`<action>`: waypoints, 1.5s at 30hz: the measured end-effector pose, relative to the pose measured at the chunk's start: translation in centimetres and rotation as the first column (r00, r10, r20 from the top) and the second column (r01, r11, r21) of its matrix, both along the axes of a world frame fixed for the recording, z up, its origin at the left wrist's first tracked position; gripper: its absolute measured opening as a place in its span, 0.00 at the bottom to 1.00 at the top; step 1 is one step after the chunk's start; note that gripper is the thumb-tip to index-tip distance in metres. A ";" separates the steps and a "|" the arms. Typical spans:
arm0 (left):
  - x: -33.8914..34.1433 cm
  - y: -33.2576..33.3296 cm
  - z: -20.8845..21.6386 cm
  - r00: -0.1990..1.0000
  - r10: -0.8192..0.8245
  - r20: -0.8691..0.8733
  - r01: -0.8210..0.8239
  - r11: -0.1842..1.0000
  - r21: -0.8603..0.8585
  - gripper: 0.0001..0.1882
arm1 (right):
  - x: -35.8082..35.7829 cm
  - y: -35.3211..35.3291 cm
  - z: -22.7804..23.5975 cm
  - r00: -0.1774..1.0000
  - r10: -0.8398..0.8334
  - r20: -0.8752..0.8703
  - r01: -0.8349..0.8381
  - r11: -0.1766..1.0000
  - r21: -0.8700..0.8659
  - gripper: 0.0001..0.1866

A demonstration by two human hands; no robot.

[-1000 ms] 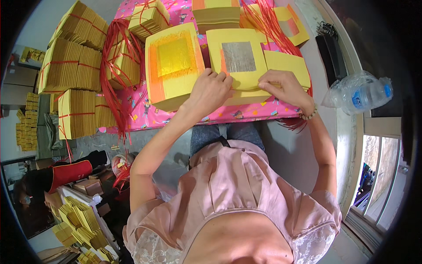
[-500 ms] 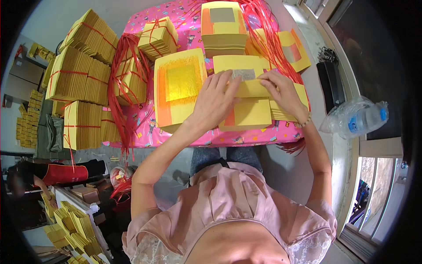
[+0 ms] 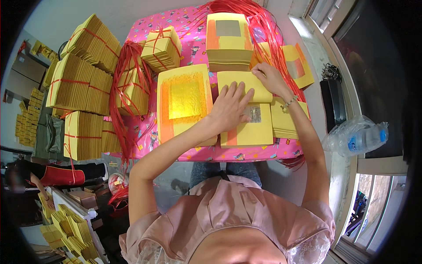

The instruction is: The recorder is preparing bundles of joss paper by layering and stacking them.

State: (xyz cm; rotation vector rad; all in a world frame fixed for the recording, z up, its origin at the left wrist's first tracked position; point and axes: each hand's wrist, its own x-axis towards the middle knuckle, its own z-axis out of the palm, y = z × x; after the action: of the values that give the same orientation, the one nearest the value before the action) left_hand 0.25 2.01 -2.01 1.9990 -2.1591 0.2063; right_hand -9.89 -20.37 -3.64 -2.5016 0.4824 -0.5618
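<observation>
A folded yellow paper sheet point(image 3: 259, 90) lies on top of a yellow paper pile point(image 3: 250, 137) in front of me. My left hand point(image 3: 231, 108) rests flat across it, fingers spread. At the sheet's far right corner, my right hand point(image 3: 271, 80) has its fingers curled and pressed together on the paper edge. A silver foil patch point(image 3: 255, 113) shows just below the fold, with an orange band to its left. Beside my left wrist sits a paper pile with a large gold foil square point(image 3: 187, 99) framed in orange.
Behind is a tall paper stack point(image 3: 228, 55). Red plastic ribbons point(image 3: 274, 42) trail down the right side of the pink patterned tablecloth point(image 3: 193, 48). Tied yellow bundles point(image 3: 79, 81) fill the left. A bagged water bottle point(image 3: 367, 140) lies at right; another person point(image 3: 57, 174) is lower left.
The sheet has been folded away from me, uncovering the silver patch below it. My right hand has moved to its far corner, and my left hand has flattened on the paper.
</observation>
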 end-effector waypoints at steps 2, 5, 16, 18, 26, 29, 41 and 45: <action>0.3 -0.2 -0.5 1.000 -0.001 0.003 0.001 1.000 0.016 0.47 | 0.3 -0.5 -0.4 1.000 0.006 -0.011 -0.007 0.998 -0.069 0.12; 0.5 -0.3 -0.9 1.000 -0.003 0.003 0.003 1.000 0.026 0.48 | 0.8 -0.5 -0.3 1.000 0.018 -0.005 -0.019 0.982 -0.186 0.13; 1.1 -0.9 -1.3 0.999 -0.019 -0.030 0.021 0.997 0.070 0.48 | 2.7 1.4 0.7 0.981 0.133 -0.139 -0.133 0.991 0.010 0.14; 1.1 -0.9 -1.3 0.999 -0.021 -0.034 0.024 0.996 0.080 0.48 | 2.7 1.4 0.7 0.982 0.152 -0.109 -0.150 0.988 0.027 0.14; 1.3 -1.1 -1.0 0.998 -0.032 -0.061 0.041 0.988 0.152 0.48 | 2.9 1.3 0.4 0.980 0.141 -0.144 -0.137 0.990 0.034 0.13; 1.4 -1.0 -1.0 0.997 -0.040 -0.073 0.051 0.985 0.167 0.48 | 2.9 1.4 0.3 0.979 0.140 -0.149 -0.136 0.990 0.042 0.13; 1.3 -1.0 -0.9 0.996 -0.076 -0.055 0.085 0.980 0.179 0.52 | 1.3 2.8 0.6 0.996 0.058 -0.075 -0.066 0.992 -0.109 0.16; 1.3 -1.1 -1.6 0.995 -0.070 -0.074 0.080 0.987 0.138 0.57 | -3.0 6.6 1.3 0.998 0.016 -0.067 -0.035 0.952 -0.305 0.20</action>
State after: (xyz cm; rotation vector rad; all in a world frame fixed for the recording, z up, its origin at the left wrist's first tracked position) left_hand 1.56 0.92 -3.59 1.9604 -2.2580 -0.0268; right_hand -12.88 -13.74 -2.35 -2.8246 0.4114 -0.5866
